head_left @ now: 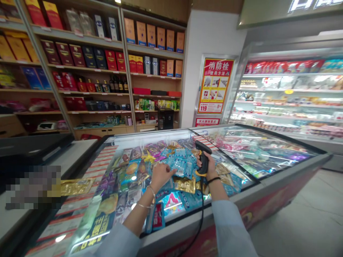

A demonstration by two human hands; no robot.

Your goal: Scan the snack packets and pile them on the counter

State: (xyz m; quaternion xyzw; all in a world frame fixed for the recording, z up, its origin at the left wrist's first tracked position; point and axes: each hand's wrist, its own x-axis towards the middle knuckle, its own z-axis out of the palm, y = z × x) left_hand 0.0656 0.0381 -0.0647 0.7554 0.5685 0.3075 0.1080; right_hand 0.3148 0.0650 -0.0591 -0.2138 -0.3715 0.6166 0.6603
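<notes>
My right hand [210, 165] is wrapped around a black and yellow barcode scanner [203, 159], held upright over the freezer; its cable hangs down past the front edge. To its left, my left hand [160, 174] hovers close above a pile of blue snack packets [182, 165]. The thumb points right towards a packet, the other fingers are loosely bent, and nothing shows between them. Contact with the packet cannot be made out. Gold packets [184, 184] lie under and between the blue ones, on the glass top of the chest freezer [171, 135].
A counter [80, 144] with a blurred-out patch is on the left, with a gold packet [77, 186] near it. Shelves of boxed bottles [107, 59] line the back wall. A lit refrigerated display [289, 96] stands at the right, beyond the tiled floor [302, 214].
</notes>
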